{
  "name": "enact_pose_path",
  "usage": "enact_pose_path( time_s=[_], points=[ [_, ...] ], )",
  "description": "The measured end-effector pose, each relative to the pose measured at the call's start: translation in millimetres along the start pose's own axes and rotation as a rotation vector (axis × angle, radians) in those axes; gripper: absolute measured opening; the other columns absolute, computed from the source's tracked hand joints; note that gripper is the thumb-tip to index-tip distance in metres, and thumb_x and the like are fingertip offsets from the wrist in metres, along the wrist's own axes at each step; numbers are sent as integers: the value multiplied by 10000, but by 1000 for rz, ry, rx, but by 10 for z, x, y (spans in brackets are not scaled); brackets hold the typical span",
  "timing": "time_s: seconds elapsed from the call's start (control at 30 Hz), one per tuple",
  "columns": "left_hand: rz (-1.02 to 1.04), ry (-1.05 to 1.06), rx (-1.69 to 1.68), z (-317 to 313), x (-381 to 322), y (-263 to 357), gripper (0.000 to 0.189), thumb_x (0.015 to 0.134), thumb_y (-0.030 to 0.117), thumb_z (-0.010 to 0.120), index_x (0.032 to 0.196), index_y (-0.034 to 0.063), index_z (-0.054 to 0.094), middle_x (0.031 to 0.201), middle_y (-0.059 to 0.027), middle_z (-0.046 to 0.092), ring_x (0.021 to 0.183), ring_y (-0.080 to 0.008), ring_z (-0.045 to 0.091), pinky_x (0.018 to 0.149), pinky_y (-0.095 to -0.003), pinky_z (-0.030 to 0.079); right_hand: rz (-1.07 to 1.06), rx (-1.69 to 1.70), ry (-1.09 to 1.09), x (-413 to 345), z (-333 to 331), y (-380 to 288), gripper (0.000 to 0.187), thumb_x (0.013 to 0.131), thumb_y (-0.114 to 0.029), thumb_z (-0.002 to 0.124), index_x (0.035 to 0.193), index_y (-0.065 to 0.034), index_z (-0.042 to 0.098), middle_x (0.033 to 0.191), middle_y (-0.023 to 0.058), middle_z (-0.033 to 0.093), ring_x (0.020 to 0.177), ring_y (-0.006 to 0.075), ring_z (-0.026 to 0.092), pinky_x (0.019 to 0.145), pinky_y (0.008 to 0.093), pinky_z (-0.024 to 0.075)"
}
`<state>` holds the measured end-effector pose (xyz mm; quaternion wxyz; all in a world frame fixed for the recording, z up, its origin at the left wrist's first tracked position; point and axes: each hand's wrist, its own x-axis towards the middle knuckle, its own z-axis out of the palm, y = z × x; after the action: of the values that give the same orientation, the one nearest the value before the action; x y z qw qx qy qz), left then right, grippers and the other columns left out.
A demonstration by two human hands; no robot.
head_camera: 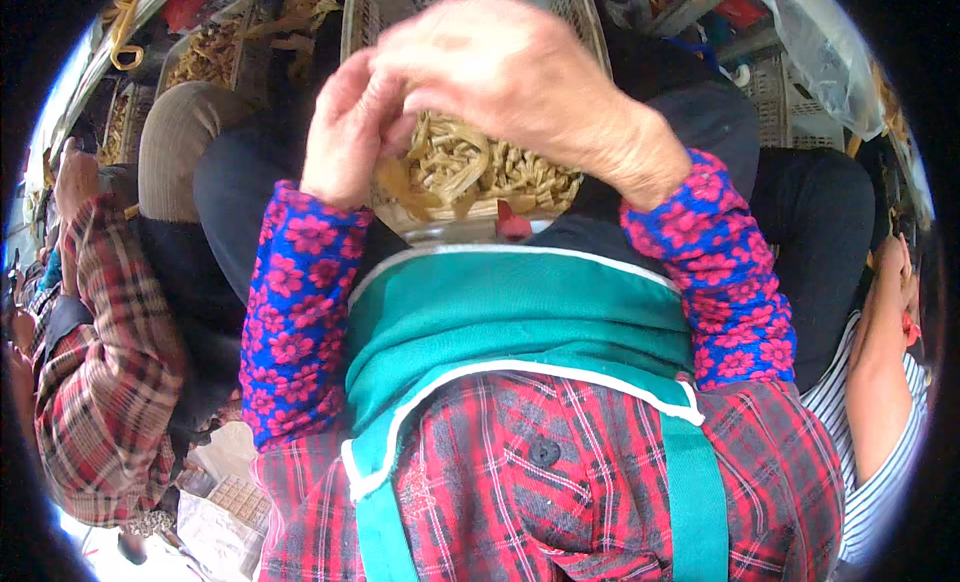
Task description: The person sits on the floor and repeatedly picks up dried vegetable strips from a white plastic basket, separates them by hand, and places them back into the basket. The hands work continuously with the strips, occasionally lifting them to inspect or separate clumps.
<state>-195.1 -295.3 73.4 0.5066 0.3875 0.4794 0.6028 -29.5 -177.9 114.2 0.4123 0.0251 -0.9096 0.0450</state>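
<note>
My left hand [349, 131] and my right hand [517, 64] are raised and meet at the fingertips. Both are somewhat blurred, and the right hand's back hides most of its fingers. Whether something is pinched between them cannot be made out. Below them, close to my lap, a heap of yellowish-brown, knotted-looking dried strips [517, 169] lies in a shallow container, with longer strips along its near edge. Beside that edge shows a small red piece [514, 222]. Beyond my hands stands a pale perforated plastic crate [589, 19], partly covered by the right hand.
At the far left, a crate of similar brown pieces [202, 56] stands beyond a neighbour's knee [187, 147]. A person in a plaid sleeve [120, 282] sits close on my left. Another person's bare forearm [874, 372] is on my right. Plastic sheeting [825, 64] hangs at upper right.
</note>
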Motion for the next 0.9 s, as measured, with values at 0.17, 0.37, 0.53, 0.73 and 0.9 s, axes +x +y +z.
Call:
enact_pose_path(
  time_s=[0.17,0.37,0.53,0.73,0.9],
  points=[
    [-58,-231,46,57,-439,676,398,1050,213,483,1367,-27,500,819,-18,611,509,9,358,446,-150,241,3,-4,85,12,-352,158,134,895,-139,657,991,-47,679,972,99,698,902,245,679,746,351,543],
    [414,-4,1051,-188,-245,925,181,971,194,656,1072,50,702,736,33,614,692,-78,572,646,-236,471,617,187,-361,-523,-479,96,199,939,-145,651,1110,-45,674,985,41,685,898,139,662,779,298,545],
    [397,308,957,-199,-274,463,159,969,150,643,1004,7,705,840,-19,676,790,-80,621,712,-233,502,760,1300,-536,-269,83,-691,391,941,-151,657,1324,-104,592,930,31,698,717,72,608,664,242,519],
    [373,135,537,-1,-728,-540,147,1013,144,578,1113,48,627,775,49,548,630,-27,427,563,-178,340,1143,945,-469,-368,331,-628,643,898,-121,695,1487,-201,448,937,31,714,645,54,595,586,216,518],
    [-240,257,-366,-428,-657,-294,246,1025,273,519,973,66,641,643,67,468,497,-15,290,446,-198,217,880,602,-103,-149,718,-898,498,899,-135,718,1342,-83,496,943,133,749,701,122,713,621,255,582]
  ],
)
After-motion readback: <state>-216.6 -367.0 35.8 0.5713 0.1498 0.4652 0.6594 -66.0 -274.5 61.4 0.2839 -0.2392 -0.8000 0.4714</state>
